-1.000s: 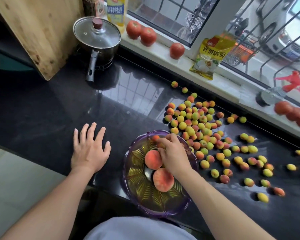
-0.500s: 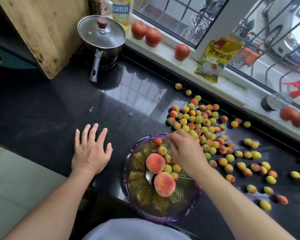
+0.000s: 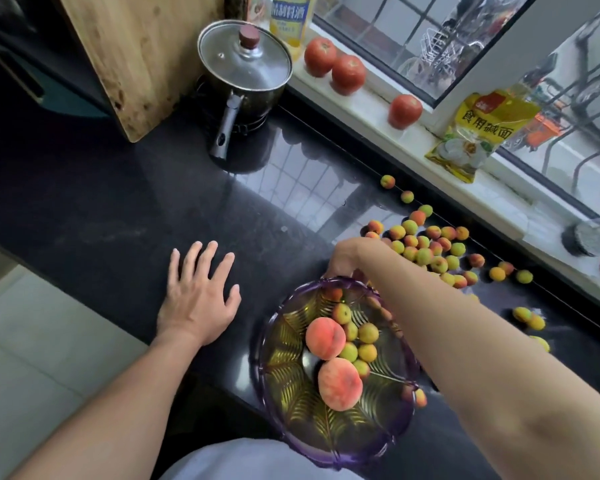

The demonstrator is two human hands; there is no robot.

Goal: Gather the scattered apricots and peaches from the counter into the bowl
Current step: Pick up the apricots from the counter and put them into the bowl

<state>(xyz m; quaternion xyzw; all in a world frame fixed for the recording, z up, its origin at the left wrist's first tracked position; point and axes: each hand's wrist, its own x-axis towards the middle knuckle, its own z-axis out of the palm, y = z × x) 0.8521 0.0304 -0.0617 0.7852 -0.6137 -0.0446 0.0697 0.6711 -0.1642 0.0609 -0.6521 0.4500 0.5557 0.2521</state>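
Early: bowl (image 3: 329, 441) holds two peaches (image 3: 340, 384), few apricots; most apricots (image 3: 426, 251) remain far right; left hand (image 3: 198, 299) flat, right hand (image 3: 347, 258) grip unclear.

Glossy black stone tabletop (image 3: 153, 209) mirrors the window; a transparent purple ribbed bowl (image 3: 281, 403), a glass-lidded metal pot (image 3: 245, 69), a stained wooden board (image 3: 136, 53), matt-skinned peaches (image 3: 340, 384).

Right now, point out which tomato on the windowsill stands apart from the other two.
The tomato nearest the yellow packet: this lone tomato sits by itself on the sill, while the other two tomatoes touch each other beside the bottle.
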